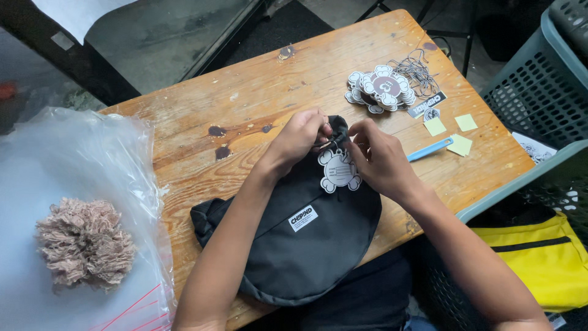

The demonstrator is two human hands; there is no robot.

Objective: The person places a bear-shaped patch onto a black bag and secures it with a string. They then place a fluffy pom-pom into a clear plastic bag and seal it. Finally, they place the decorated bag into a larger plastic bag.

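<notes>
A black waist bag [306, 239] lies on the wooden table [257, 92] right in front of me. My left hand [300, 138] and my right hand [381, 160] meet at the bag's top edge, pinching the zipper pull and a thin string. A white die-cut hang tag [339, 171], shaped like a cartoon head with crossed bones, dangles from that string between my hands. The fingertips hide the knot or loop itself.
A stack of the same hang tags [380, 89] with a bundle of black strings [419, 67] lies at the far right. Yellow sticky notes [450, 132] and a blue tool [430, 149] are nearby. Grey plastic crates [539, 86] stand right; a yellow bag [539, 257] sits in one. A clear plastic bag [73, 184] holds a fluffy beige ball [84, 244].
</notes>
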